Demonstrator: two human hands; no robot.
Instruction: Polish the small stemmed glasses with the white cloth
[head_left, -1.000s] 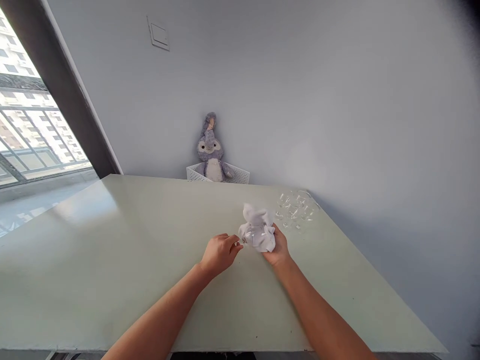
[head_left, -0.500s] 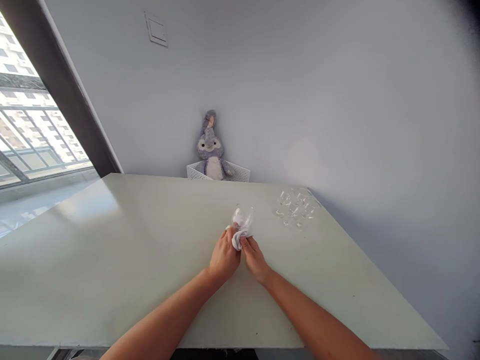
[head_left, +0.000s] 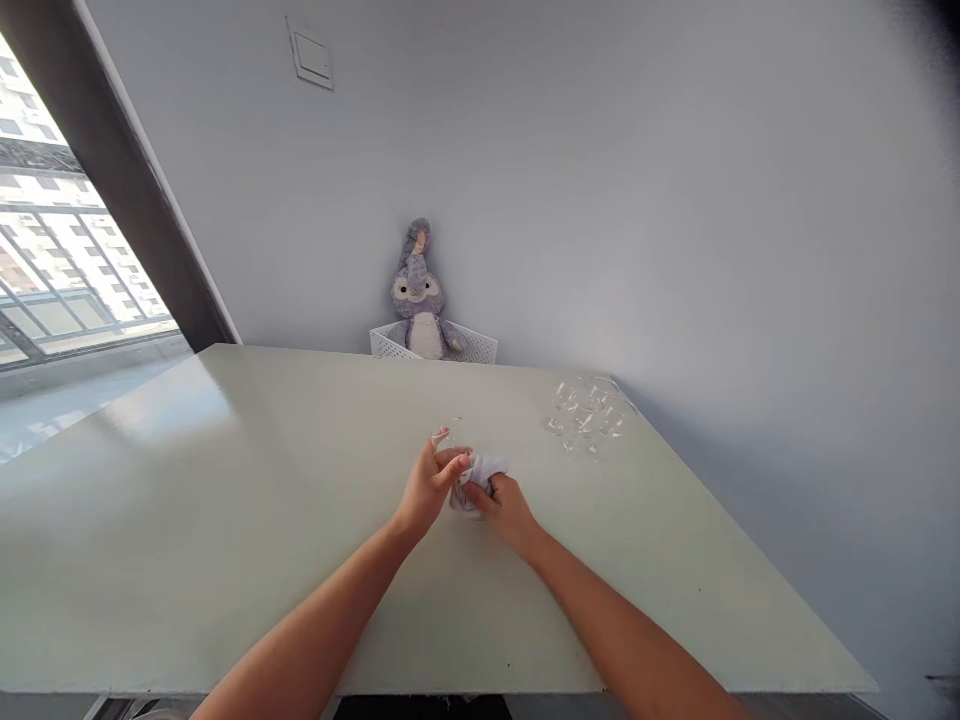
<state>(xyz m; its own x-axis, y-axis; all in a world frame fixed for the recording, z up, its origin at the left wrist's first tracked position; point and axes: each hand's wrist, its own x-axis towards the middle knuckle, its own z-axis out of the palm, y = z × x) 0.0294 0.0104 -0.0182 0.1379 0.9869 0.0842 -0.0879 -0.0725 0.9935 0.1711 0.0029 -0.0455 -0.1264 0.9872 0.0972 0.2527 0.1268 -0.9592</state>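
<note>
Above the middle of the table, my left hand (head_left: 427,488) is closed around the bowl of a clear wine glass (head_left: 448,442), thumb on the near side. The glass is tilted, and its outline is faint against the pale tabletop. A white cloth (head_left: 484,468) is bunched in my right hand (head_left: 511,514), pressed against the lower end of the glass. The stem and foot are hidden by the cloth and fingers. To the right, several clear stemmed glasses (head_left: 589,415) stand close together, their outlines overlapping.
The pale table (head_left: 300,450) has its far right edge along the grey wall (head_left: 712,250). Behind the far edge a plush toy (head_left: 420,300) sits in a white perforated basket (head_left: 480,347). A window (head_left: 67,240) is at the left.
My left hand has shifted from the cloth to the glass bowl. The glass has tipped to the left, and the cloth in my right hand is now around its lower end.
</note>
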